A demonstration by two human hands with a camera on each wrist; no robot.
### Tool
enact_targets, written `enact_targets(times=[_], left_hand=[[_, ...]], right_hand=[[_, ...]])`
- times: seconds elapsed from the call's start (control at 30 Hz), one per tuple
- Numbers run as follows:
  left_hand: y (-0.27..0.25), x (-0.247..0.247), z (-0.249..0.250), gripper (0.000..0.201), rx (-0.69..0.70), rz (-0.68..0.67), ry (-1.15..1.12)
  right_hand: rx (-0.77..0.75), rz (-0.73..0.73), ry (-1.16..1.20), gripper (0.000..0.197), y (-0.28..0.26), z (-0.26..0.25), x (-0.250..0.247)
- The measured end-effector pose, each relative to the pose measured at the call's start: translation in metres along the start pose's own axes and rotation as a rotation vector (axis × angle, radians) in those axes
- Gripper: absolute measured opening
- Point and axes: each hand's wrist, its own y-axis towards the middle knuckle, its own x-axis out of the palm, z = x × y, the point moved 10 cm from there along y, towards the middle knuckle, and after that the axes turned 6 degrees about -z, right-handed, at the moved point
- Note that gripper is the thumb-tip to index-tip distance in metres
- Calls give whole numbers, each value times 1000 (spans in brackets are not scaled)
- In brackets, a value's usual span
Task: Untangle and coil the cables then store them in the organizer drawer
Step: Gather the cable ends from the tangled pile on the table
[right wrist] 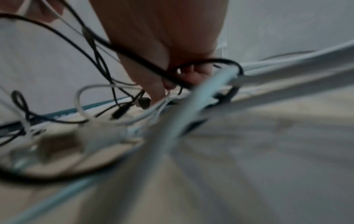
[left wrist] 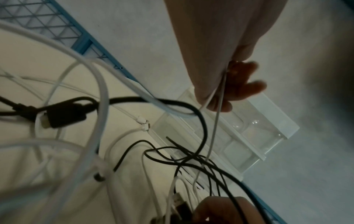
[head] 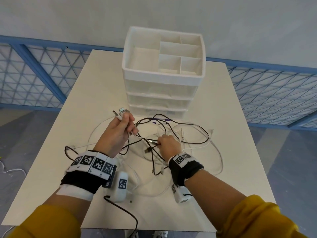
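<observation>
A tangle of black cables (head: 190, 129) and white cables (head: 217, 157) lies spread over the white table (head: 231, 117). My left hand (head: 120, 133) is raised above it and grips white cable ends, whose USB plugs (head: 121, 112) stick up from the fist. In the left wrist view those white cables (left wrist: 214, 125) hang down from the left hand (left wrist: 229, 84). My right hand (head: 169, 145) sits low in the tangle and pinches a black cable just behind its plug (head: 151, 142). The right wrist view is blurred; the right hand (right wrist: 164, 81) shows among black cable loops (right wrist: 134, 53).
A white organizer (head: 163, 73) with three closed translucent drawers (head: 159, 100) and an open divided top tray stands at the table's far side, right behind the cables. A blue mesh fence (head: 42, 73) runs behind the table. A black wire (head: 123, 210) trails off the near edge.
</observation>
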Motion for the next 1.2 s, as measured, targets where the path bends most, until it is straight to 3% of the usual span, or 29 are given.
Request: enact_targets(times=[0.17,0.27,0.37,0.5,0.63,0.77,0.9,1.07,1.2], left_hand=[[1,-11,7,30,21,27,60],[1,-3,5,29,1,20,73],[1,21,6,29,-9,-36,63],[1,50,17,27,43,-102,123],[-3,72,30,24,91,-152,179],[-2,91,46,25,146,-177,87],[3,96,49,24,132,-127,21],[7,99,45,25,95,-49,-2],[3,105,45,32,77,-76,87]], right_hand=[[-30,-24,695,4,-21,25,-35],[-109,22,1030,10,-46,21,-78],[-211,89,925,15,-59,-6,-123],[-358,320,377,20,-76,-46,-173],[-419,261,752,12,-85,-53,-182],[-403,273,937,13,-78,-51,-175],[-409,305,997,11,-72,-50,-168],[-423,354,976,28,-74,-58,-162],[-430,238,961,38,-67,-62,-158]])
